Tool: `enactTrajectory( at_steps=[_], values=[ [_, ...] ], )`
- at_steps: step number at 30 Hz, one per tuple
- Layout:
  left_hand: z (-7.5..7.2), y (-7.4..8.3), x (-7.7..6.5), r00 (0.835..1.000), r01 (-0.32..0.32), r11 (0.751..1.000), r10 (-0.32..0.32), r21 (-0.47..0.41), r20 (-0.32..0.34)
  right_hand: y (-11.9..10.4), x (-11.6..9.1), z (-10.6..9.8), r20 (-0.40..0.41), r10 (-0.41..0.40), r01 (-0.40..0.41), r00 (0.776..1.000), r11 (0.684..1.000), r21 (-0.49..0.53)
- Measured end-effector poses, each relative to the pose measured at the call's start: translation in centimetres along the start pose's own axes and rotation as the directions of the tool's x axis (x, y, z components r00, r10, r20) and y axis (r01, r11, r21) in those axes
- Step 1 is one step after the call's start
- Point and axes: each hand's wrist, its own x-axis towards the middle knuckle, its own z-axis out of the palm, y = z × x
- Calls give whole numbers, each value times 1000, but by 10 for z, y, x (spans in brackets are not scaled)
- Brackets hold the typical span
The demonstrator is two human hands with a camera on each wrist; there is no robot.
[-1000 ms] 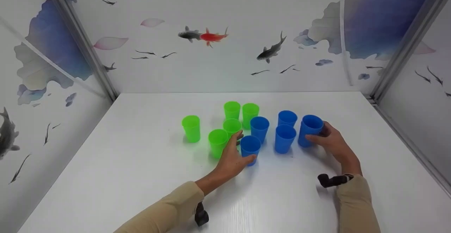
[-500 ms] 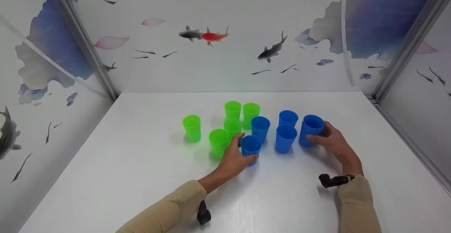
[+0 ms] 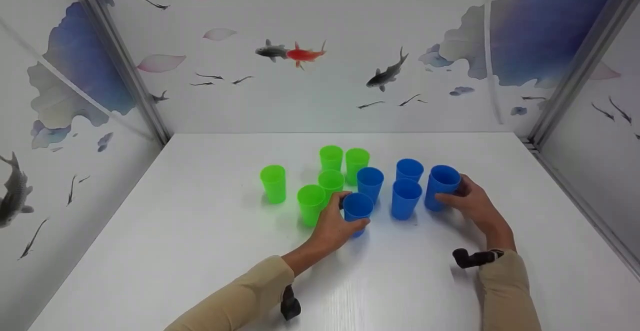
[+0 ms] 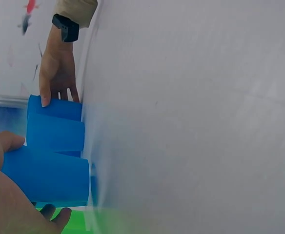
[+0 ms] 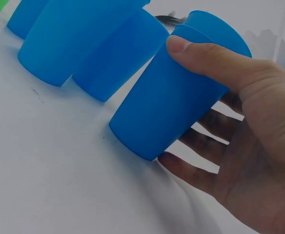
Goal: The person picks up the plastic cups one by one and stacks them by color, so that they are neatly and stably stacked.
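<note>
My left hand (image 3: pixel 332 228) holds the nearest blue cup (image 3: pixel 357 214), its thumb on the near side and its fingers reaching round the far side. In the left wrist view that cup (image 4: pixel 50 178) stands between thumb and fingers, base down at the white table. At the right end of the group, my right hand (image 3: pixel 472 203) grips another upright blue cup (image 3: pixel 439 191). The right wrist view shows the thumb pressed just below this cup's (image 5: pixel 167 97) rim, with the other fingers behind it. Right beside the left hand's fingers is a green cup (image 3: pixel 310 206).
Between the hands stand more blue cups, one at the front (image 3: pixel 405 203), one behind it (image 3: pixel 409 168) and one further left (image 3: pixel 369 183). Several green cups are left of these, one standing apart (image 3: pixel 273 186). Printed wall panels (image 3: pixel 310 101) enclose the white table (image 3: pixel 175 231).
My left hand's fingers and thumb have drawn slightly closer round the nearest blue cup. The right hand and its cup hold their place; the head view has shifted a little.
</note>
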Motion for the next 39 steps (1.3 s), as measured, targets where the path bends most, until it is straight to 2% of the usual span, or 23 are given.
enactTrajectory(
  at_steps=[8, 18, 26, 32, 39],
  values=[
    [-11, 19, 6, 999, -16, 1000, 16, 0, -35, 0, 0, 1, -8, 15, -15, 1000, 1000, -16],
    [-15, 37, 9, 999, -47, 999, 47, -3, -4, 1, 0, 0, 3, 16, -16, 1000, 1000, -3],
    [-8, 49, 10, 996, -88, 996, 89, -28, 9, 1, 1, -1, -1, 15, -15, 1000, 1000, 0],
    [1, 58, 14, 996, -86, 995, 87, -55, 22, 2, 0, 0, 0, -18, 18, 1000, 999, 30],
    [17, 70, 19, 996, -78, 992, 81, -96, 23, 2, 1, 0, 0, -7, 7, 1000, 1000, 12]
  ],
)
